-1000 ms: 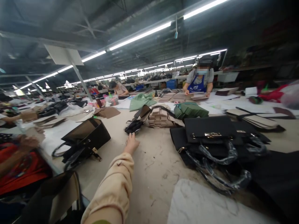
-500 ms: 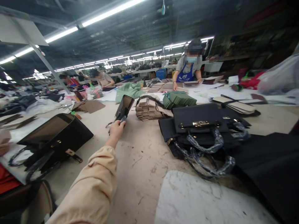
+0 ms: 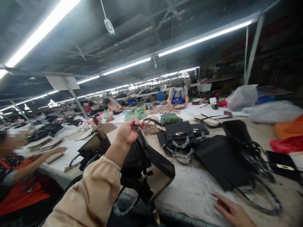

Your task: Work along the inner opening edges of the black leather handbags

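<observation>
My left hand point(image 3: 129, 131) is closed on a wrapped handle of a black handbag point(image 3: 134, 160), lifted at the table's near edge. The bag hangs tilted, its beige inside showing, and its other handle dangles below. At the lower right my right hand point(image 3: 230, 210) is apart from everything, fingers spread, over the table point(image 3: 187, 186). Beyond it lies a large black bag point(image 3: 221, 160) with looped handles. Farther back, black bags point(image 3: 181, 130) with gold clasps and plastic-wrapped handles are piled up. Another black bag point(image 3: 93, 148) stands behind my left sleeve.
A person point(image 3: 178, 94) in a blue apron works across the table; another person's arm point(image 3: 48, 154) reaches in at the left. Green pieces point(image 3: 170, 119) and stacked brown pieces point(image 3: 151, 128) lie behind the bags. Plastic bags point(image 3: 274, 112) sit at the right.
The view has pulled back and turned. My left hand has come nearer and now holds a black bag up by its handle. My right hand has come into view.
</observation>
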`<state>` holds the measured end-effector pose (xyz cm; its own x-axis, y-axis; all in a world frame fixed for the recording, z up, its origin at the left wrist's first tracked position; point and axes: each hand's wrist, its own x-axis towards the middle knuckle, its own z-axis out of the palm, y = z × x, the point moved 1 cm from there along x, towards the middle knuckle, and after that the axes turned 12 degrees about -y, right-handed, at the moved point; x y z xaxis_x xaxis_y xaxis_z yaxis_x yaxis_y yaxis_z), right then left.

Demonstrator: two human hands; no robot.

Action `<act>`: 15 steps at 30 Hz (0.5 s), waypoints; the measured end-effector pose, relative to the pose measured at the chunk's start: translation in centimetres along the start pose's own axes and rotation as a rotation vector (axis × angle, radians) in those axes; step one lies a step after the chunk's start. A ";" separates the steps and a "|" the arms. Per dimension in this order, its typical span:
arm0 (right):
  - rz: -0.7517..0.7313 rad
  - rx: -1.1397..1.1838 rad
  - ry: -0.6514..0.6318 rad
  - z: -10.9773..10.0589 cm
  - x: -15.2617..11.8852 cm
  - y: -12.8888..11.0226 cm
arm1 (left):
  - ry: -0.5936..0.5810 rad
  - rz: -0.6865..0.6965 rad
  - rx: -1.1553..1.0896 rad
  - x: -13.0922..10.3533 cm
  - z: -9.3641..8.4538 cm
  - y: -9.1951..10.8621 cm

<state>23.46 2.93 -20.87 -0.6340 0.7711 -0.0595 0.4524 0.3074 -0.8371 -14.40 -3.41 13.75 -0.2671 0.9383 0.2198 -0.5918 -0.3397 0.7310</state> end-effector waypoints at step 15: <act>-0.484 0.756 0.082 -7.6 -6.0 -28.8 | -0.380 -0.083 0.658 -14.0 12.4 -11.3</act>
<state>18.99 -6.27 7.77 -0.5880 0.6988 0.4074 -0.4043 0.1824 -0.8963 5.48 -11.85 10.46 0.1093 0.9574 0.2674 0.0087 -0.2699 0.9629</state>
